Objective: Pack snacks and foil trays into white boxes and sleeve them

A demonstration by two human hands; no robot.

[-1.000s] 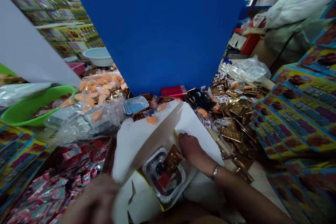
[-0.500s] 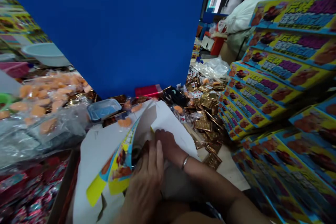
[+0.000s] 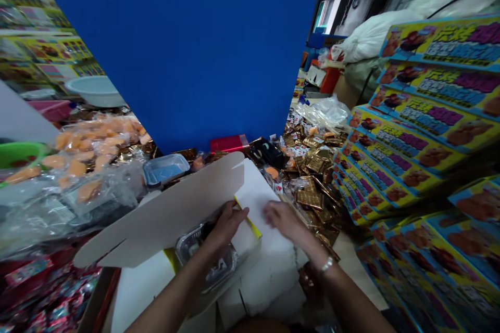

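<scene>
A carton (image 3: 164, 213) lies unfolded before me, its plain whitish inside facing up and its long lid panel raised at the left. In it sits a clear-lidded foil tray (image 3: 213, 265), partly covered by my left forearm. My left hand (image 3: 228, 223) is closed on the carton's far side flap, thumb by its yellow edge. My right hand (image 3: 283, 218) is to the right of that flap, above white board (image 3: 258, 177). Its fingers are loosely bent and a little blurred, and nothing shows in them.
Stacked printed boxes (image 3: 406, 140) rise at the right. Gold-wrapped packets (image 3: 312, 192) lie behind my right hand. At the left are bagged orange pieces (image 3: 89, 145), a blue plastic tray (image 3: 166, 168) and a box of pink packets (image 3: 50, 291). A blue panel (image 3: 203, 52) stands ahead.
The carton's printed panel has swung open to the left, showing its inside and the foil tray. My hands have moved apart, the right one to the right. The view has shifted slightly.
</scene>
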